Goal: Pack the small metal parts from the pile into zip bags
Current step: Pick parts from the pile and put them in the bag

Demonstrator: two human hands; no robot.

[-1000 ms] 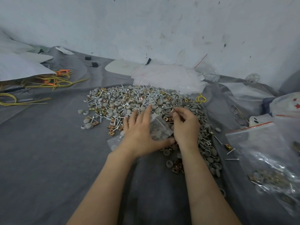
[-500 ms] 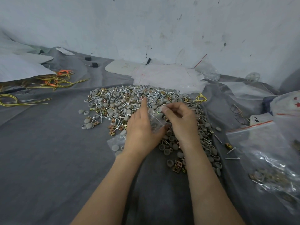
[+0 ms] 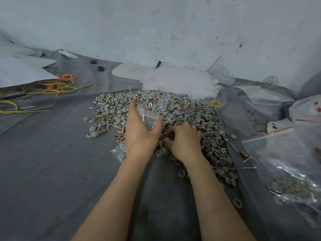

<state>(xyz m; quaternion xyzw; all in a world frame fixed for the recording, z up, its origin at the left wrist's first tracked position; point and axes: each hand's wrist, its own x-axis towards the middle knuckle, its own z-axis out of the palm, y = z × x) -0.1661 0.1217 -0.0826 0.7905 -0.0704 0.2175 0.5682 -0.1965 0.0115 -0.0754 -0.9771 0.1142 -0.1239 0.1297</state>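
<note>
My left hand (image 3: pixel 143 131) grips a bag (image 3: pixel 149 118); my right hand (image 3: pixel 186 142) curls into the pile (image 3: pixel 191 108), hold unclear, on grey cloth (image 3: pixel 52 162) by a scuffed wall (image 3: pixel 156 23).

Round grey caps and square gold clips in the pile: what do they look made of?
Round grey caps: matte, even grey with no glint, probably moulded plastic. Square gold-coloured clips: thin folded pieces with a yellowish metallic sheen, likely plated sheet metal; the kind of plating cannot be told.
</note>
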